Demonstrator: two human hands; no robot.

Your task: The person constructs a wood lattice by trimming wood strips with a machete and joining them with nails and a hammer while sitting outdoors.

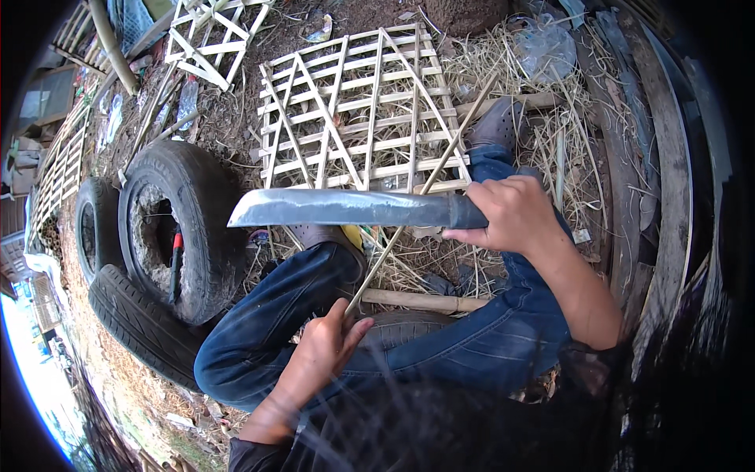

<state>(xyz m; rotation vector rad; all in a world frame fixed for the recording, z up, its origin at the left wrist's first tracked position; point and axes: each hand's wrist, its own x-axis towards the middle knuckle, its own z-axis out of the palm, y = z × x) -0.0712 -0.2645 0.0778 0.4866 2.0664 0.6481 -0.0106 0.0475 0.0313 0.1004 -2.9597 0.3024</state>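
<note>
My right hand (515, 211) is closed around the dark handle of a machete (338, 209). Its broad blade points left, held level across the view, with a bright worn edge along the top. Low in front of my lap, my left hand (324, 346) grips the near end of a thin bamboo strip (381, 263). The strip runs up and to the right, passing behind the blade. Beyond it a lattice panel of split bamboo (370, 118) lies on the ground, with crossing and slanted slats.
Old tyres (185, 228) stand and lean at the left; a red-and-black handled tool (177, 259) rests inside one. A second bamboo lattice (212, 39) lies far left. Shavings (503, 63) litter the ground, a bamboo pole (425, 300) crosses before my legs, and planks (661, 141) line the right.
</note>
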